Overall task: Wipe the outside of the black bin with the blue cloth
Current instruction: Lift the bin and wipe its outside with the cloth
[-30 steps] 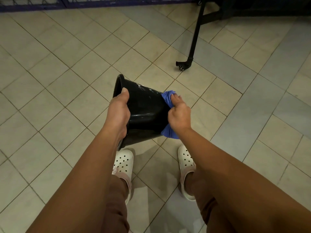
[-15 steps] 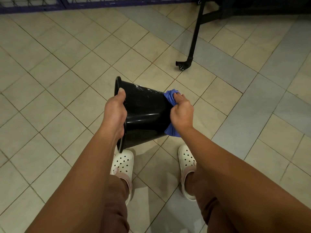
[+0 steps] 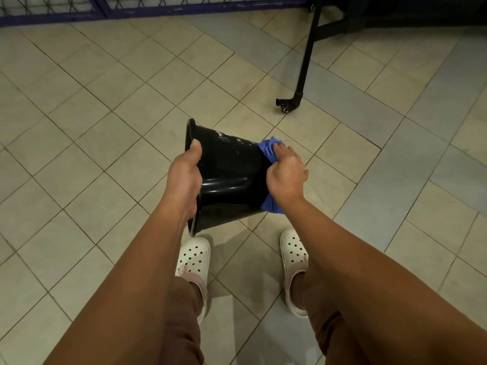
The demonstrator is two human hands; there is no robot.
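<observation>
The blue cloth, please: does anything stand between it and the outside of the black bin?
Nothing visible does. The right hand presses the blue cloth directly against the black bin near its base; the left hand grips the rim.

The bin (image 3: 232, 180) is lying on its side above the floor (image 3: 105, 154), its rim facing left and its base right. The left hand (image 3: 184, 180) is gripping the rim, and the right hand (image 3: 286, 177) is holding the cloth (image 3: 268, 148) against the base end. Shoes (image 3: 193, 255) are standing on the floor beneath. A wheeled stand leg (image 3: 303, 72) is standing beyond to the right, and a fence (image 3: 158, 3) is running behind.
</observation>
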